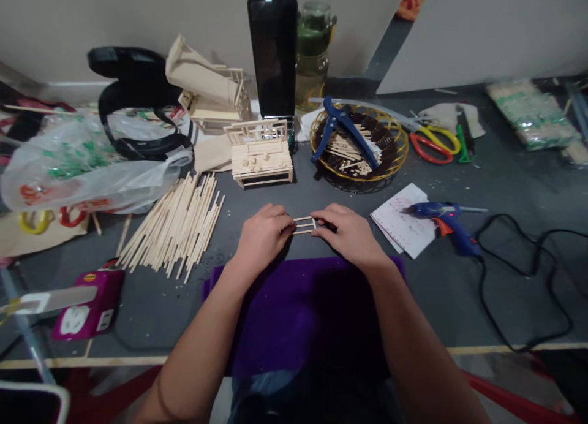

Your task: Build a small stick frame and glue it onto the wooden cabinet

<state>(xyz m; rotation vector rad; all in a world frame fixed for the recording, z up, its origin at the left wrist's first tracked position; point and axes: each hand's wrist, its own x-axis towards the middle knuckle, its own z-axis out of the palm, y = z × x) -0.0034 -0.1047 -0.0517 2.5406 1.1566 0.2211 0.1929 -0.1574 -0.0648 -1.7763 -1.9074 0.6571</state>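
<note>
A small frame of thin wooden sticks (304, 225) lies at the table's front, just beyond a purple cloth (298, 277). My left hand (266, 231) pinches its left end, the fingertips covering that end. At its right end, my right hand (342, 231) holds the short crosspiece between thumb and fingers. Behind the hands stands a miniature stick-built piece (261, 154) with small pale bits on top. A fanned pile of wooden sticks (177, 222) lies to the left of my left hand. Right of my right hand is a blue glue gun (448, 219) beside some white paper (404, 222).
A yellow-rimmed basket (402, 139) holds cut sticks and a blue cutter (344, 133). Scissors (434, 147) lie right of it. A phone (272, 56) and a bottle (313, 56) stand behind. A plastic bag (92, 179) and a purple power socket (87, 304) are left. A black cord (482, 301) curls right.
</note>
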